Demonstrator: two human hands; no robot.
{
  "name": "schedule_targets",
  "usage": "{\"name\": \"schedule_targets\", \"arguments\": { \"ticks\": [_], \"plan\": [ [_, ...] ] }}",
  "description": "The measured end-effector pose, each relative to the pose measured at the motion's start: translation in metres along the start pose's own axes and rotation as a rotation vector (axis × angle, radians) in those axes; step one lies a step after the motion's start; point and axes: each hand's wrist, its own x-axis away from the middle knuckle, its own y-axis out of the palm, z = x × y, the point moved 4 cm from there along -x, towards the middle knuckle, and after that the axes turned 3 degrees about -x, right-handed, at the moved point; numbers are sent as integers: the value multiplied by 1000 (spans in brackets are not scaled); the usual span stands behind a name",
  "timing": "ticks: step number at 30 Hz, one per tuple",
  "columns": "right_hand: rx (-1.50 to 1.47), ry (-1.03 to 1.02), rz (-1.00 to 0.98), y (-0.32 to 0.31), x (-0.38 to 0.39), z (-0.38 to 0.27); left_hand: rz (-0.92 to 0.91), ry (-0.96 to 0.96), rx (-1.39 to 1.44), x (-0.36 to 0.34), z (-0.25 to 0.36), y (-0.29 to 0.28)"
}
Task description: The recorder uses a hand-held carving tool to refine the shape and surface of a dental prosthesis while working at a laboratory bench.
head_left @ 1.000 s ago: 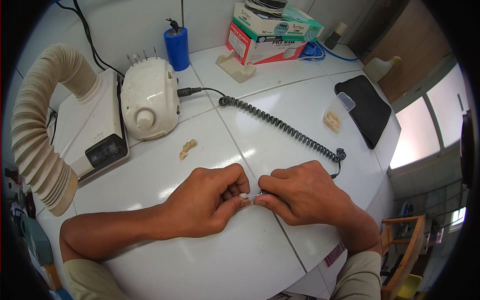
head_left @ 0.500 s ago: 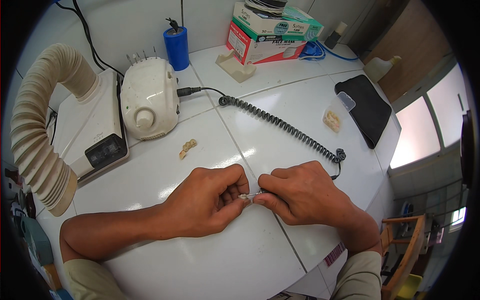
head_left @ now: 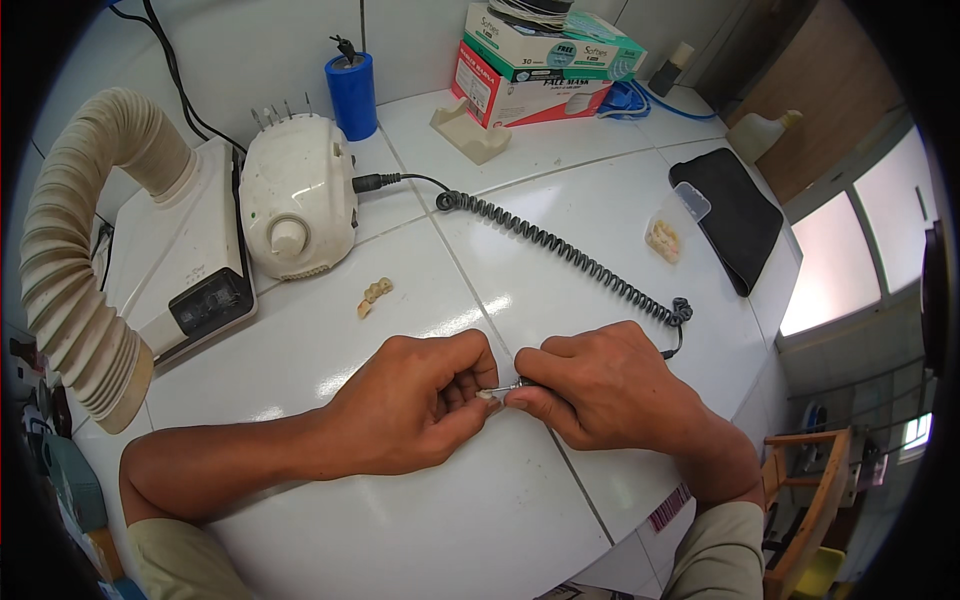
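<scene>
My left hand is closed, pinching a small cream-coloured dental piece between thumb and fingers; most of it is hidden. My right hand wraps round a rotary handpiece, whose thin metal bur points left and meets the dental piece at my left fingertips. From behind that hand a black coiled cord runs to a cream control unit with a round knob and several burs standing on top. On the white tiled table beyond my left hand lies a yellowish row of artificial teeth.
At the left stands a white dust extractor with a ribbed hose. A blue cylinder, a cream holder and stacked mask boxes line the back. Right lie a clear tub of teeth and a black pouch.
</scene>
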Motion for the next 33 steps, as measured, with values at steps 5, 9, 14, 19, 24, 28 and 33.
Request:
{"name": "schedule_targets", "arguments": {
  "ticks": [5,9,14,19,24,28,33],
  "plan": [
    [-11,-6,-4,0,0,-1,-1,5,2,0,0,0],
    [-17,-14,-9,-2,0,-1,-3,8,0,0,0,0],
    [-12,5,4,0,0,-1,-5,-7,5,1,0,-1],
    [-21,-22,-8,-4,-1,0,-8,13,-14,0,2,-1],
    [-159,6,15,-9,0,12,-41,-10,28,0,-2,0],
    [-167,18,32,-15,2,10,-19,-24,136,0,-2,3],
    [-152,11,16,-12,2,9,-49,-74,137,1,5,-1]
  ]
}}
